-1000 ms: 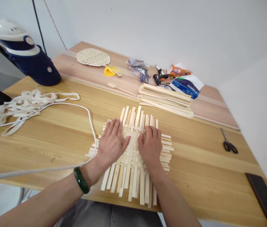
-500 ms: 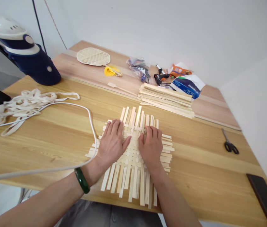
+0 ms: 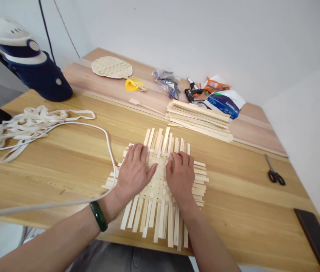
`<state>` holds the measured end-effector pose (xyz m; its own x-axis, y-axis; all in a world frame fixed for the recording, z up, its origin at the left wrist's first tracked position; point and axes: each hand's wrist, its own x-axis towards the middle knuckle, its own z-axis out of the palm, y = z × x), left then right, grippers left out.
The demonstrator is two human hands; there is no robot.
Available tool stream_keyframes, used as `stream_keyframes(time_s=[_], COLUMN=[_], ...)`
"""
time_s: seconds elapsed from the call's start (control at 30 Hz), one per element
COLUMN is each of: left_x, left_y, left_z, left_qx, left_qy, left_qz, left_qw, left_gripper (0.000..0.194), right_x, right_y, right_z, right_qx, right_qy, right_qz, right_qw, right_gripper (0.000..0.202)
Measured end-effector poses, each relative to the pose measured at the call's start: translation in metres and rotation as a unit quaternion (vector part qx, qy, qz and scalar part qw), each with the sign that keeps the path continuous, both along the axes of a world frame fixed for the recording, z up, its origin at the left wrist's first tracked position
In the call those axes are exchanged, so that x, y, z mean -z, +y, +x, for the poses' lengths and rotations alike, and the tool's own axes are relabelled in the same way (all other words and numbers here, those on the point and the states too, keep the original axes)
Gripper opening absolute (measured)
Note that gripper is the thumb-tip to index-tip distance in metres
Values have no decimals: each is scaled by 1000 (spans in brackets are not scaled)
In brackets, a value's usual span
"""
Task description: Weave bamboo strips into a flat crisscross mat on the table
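A mat of woven pale bamboo strips [image 3: 157, 181] lies flat on the wooden table near its front edge, loose strip ends sticking out on all sides. My left hand [image 3: 134, 170] rests flat on the mat's left part, thumb spread toward the middle; a green bangle circles that wrist. On the right part lies my right hand [image 3: 180, 173], its fingers bent and the tips touching the weave near the upper strips. Whether those fingertips pinch a strip is hidden. Both hands cover some of the weave beneath them.
A bundle of strips [image 3: 199, 120] lies behind the mat. A white cable [image 3: 107, 138] loops beside my left forearm, near a heap of cotton tape [image 3: 35, 122]. Scissors [image 3: 275, 173] and a dark slab [image 3: 317, 238] are to the right. A woven fan [image 3: 112, 68] lies farther back.
The right hand's fingers have shifted slightly, with the index finger a little farther left. The left hand and the mat look still.
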<state>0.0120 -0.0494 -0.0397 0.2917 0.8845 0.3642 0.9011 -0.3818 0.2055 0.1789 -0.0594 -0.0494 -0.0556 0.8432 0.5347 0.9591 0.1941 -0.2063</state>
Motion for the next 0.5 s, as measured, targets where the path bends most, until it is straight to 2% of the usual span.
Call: stream_keyframes(time_s=[0.5], left_x=[1], left_y=[-1], left_z=[0], left_qx=[3], left_qy=[-18], left_qz=[-2], left_qw=[1000], left_gripper=[57], right_x=[0], right_y=[0], right_z=[0], right_qx=[-1], right_qy=[19], right_qz=[-15], right_qw=[1000], right_gripper=[23])
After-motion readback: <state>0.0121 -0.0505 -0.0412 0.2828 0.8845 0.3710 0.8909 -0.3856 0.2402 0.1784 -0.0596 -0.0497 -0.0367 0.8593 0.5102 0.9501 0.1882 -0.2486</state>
